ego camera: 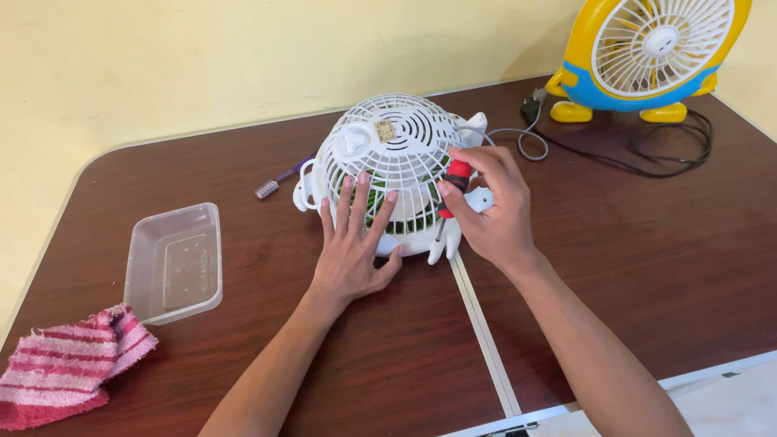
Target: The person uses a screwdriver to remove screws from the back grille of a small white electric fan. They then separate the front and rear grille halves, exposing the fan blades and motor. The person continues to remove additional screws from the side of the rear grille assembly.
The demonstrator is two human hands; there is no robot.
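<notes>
Fingers of left hand (350, 253) spread flat on round white plastic fan grille (394, 170) lying face-up at table centre, right hand (494, 206) clenched around red-handled screwdriver (454, 181) at grille's right edge; clear plastic tray (175, 262) left, yellow-blue fan (652, 28) far right.

Centre of frame: small white fan (397, 163) lying grille-up on the dark brown worktop (672, 273). Left hand (353, 248) flat, fingers spread on the grille's lower left. Right hand (496, 205) grips a red-handled screwdriver (455, 181) against the fan's right edge. Upper right: yellow and blue fan (652, 28) standing upright, black cord (657, 151) looped in front of it. Left: clear plastic tray (175, 262); pink striped cloth (61, 367) just beside it, toward the lower left.
</notes>
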